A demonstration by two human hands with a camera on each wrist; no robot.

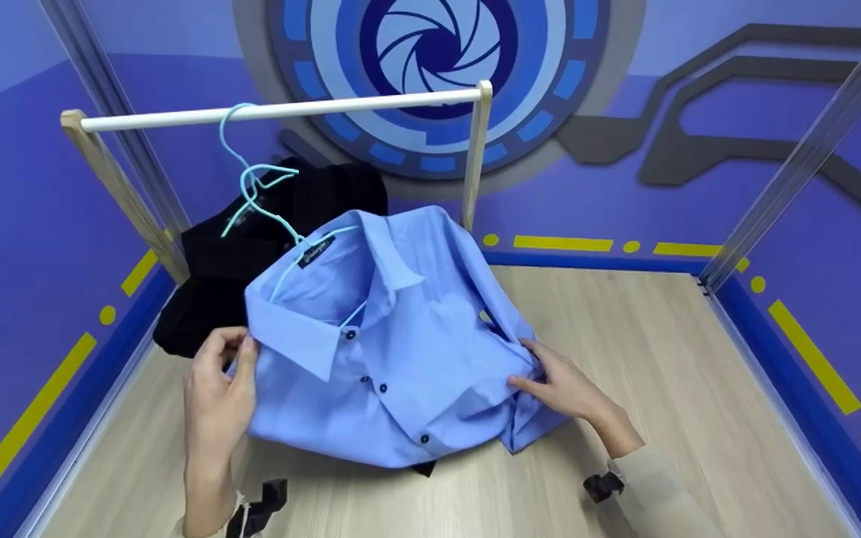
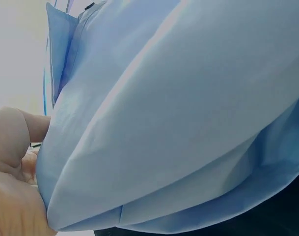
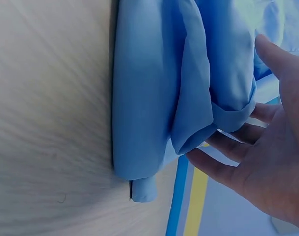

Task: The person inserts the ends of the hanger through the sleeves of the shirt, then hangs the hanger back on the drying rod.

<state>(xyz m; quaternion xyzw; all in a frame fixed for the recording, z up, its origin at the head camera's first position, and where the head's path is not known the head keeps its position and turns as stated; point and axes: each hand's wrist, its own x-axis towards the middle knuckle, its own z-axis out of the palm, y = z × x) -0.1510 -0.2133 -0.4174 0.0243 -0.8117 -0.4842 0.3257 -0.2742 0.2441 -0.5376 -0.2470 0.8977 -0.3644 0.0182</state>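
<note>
A light blue button-up shirt, collar open, is held up over the wooden surface. Inside its neck sits a pale blue hanger, whose hook stands out above the collar. My left hand pinches the shirt at the shoulder beside the collar. On the other side, my right hand holds the sleeve side. The right wrist view shows the thumb in front of the cloth and the fingers behind a folded edge. Cloth hides the left fingertips in the left wrist view.
Behind the shirt stands a rack with a white rail and wooden posts. Black clothing is there, below another pale blue hanger hooked on the rail. Blue printed walls enclose the wooden tabletop.
</note>
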